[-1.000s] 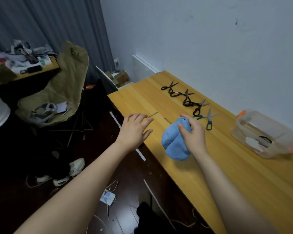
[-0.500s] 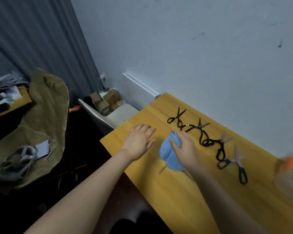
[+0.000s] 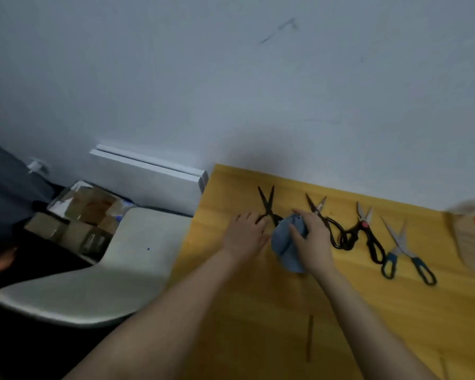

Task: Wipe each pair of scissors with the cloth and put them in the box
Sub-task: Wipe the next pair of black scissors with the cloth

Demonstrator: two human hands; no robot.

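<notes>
Left hand (image 3: pixel 244 238), loose and empty, at the leftmost scissors (image 3: pixel 267 205), which lie blades-open on the worktop (image 3: pixel 258 311); right hand (image 3: pixel 311 242) clutches the cloth (image 3: pixel 284 244); a hasty grab at the spread blades could cut the hand or shove the pair off the worktop's end.

Soft blue cloth (image 3: pixel 287 244); smooth wooden table (image 3: pixel 368 311); metal-bladed scissors (image 3: pixel 364 215).
</notes>
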